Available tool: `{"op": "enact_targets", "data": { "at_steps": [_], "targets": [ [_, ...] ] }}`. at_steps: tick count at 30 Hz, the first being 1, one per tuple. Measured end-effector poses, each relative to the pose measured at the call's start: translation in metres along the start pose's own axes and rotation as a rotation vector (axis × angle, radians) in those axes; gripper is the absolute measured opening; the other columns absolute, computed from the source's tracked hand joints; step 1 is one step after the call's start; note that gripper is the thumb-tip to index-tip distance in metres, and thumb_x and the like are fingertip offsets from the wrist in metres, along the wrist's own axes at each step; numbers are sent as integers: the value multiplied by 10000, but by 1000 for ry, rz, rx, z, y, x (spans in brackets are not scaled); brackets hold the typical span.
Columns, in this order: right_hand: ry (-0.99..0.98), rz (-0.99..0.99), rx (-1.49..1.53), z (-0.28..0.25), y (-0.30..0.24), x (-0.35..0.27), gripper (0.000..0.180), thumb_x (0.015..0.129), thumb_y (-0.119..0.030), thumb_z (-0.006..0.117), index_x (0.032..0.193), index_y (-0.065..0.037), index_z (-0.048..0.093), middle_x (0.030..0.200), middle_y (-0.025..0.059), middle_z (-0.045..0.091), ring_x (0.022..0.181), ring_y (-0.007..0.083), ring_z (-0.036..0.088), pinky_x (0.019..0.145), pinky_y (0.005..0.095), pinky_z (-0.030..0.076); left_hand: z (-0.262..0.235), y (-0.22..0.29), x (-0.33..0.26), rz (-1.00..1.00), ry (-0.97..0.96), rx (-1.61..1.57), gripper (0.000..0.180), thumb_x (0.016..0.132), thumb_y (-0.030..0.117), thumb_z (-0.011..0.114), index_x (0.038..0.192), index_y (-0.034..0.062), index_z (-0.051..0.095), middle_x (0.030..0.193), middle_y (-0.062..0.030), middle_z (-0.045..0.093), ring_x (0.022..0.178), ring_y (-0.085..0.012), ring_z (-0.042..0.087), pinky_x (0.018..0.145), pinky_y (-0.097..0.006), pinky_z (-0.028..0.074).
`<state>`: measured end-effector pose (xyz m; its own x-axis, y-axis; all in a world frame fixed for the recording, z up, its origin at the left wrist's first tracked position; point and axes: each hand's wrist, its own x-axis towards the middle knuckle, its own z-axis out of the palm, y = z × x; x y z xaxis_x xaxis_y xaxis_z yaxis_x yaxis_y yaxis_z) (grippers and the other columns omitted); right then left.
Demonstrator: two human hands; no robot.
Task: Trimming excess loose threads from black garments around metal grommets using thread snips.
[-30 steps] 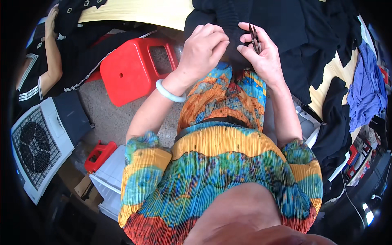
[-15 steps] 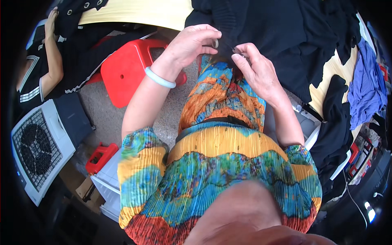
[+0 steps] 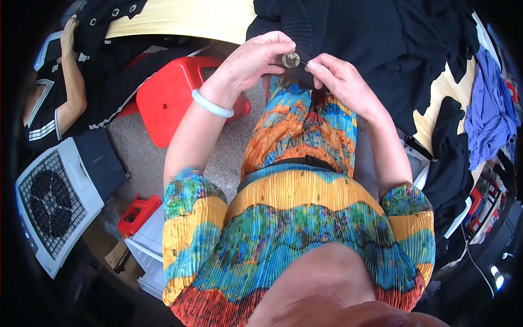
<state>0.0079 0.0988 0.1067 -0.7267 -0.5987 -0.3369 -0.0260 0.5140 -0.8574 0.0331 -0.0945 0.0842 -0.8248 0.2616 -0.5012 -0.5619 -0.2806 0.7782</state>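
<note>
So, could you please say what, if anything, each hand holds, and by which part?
The left hand holds a round, shiny disc by its edge; the right hand pinches a thin, dark thing, part unclear.

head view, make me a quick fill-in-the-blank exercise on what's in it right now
1. The round disc is held at the fingertips of the person's ____ hand.
2. The plastic stool is ____ in colour.
3. The crumpled blue-purple cloth hangs toward the ____ edge of the picture.

Missing words: left; red; right
</note>
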Motion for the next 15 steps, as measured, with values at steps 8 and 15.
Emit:
{"op": "enact_targets", "data": {
  "at_steps": [8,15],
  "targets": [
    [-140,-30,-15,-5,-8,8,255,881,-269,459,862,-30,545,638,-24,472,605,47,414,544,194,341,1,7,6,-1,-13,53,83,827,179,527,778,119,557,758,14,552,734,-105,527,697,-285,419],
    [-225,80,317,-10,10,15,297,873,-314,458,878,-40,574,599,-27,507,456,28,373,430,170,310,1,3,11,-105,-76,-171,62,807,170,543,766,124,552,736,9,546,742,-134,530,725,-318,381]
  ]
}}
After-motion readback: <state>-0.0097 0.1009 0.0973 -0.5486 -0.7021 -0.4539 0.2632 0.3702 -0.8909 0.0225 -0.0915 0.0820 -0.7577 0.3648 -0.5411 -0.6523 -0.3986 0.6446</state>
